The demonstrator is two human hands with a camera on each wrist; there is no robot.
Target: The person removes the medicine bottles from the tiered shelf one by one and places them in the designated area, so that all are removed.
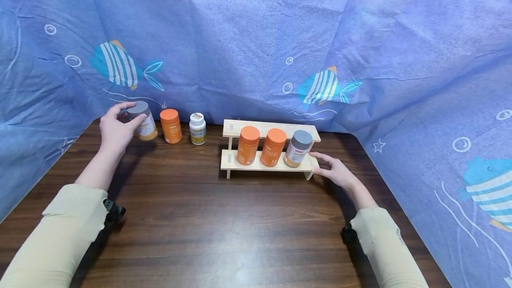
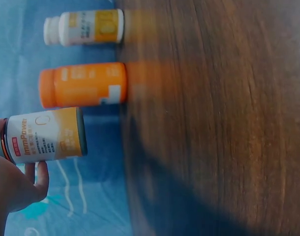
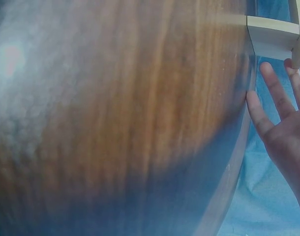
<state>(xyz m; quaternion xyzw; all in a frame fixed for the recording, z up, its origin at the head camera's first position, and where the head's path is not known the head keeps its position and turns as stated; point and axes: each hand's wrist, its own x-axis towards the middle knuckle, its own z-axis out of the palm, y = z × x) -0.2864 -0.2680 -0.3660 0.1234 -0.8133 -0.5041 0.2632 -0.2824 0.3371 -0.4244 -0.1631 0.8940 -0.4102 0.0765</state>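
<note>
My left hand (image 1: 117, 129) grips a white-and-yellow supplement bottle (image 2: 44, 135) by its grey lid, at the back left of the table. In the left wrist view, the bottle's base hangs clear of the tabletop. Right of it stand an orange bottle (image 1: 171, 127) and a small white bottle (image 1: 198, 130). With fingers spread, my right hand (image 1: 338, 171) is at the right end of a two-step wooden rack (image 1: 264, 168), fingertips right at its lower step. That step carries two orange bottles (image 1: 247, 146) (image 1: 273, 149) and a grey-lidded bottle (image 1: 298, 149).
The rack's upper step (image 1: 276, 129) is behind the bottles. A blue cloth (image 1: 240, 48) with fish prints hangs behind and along both sides of the dark wooden table (image 1: 224, 226).
</note>
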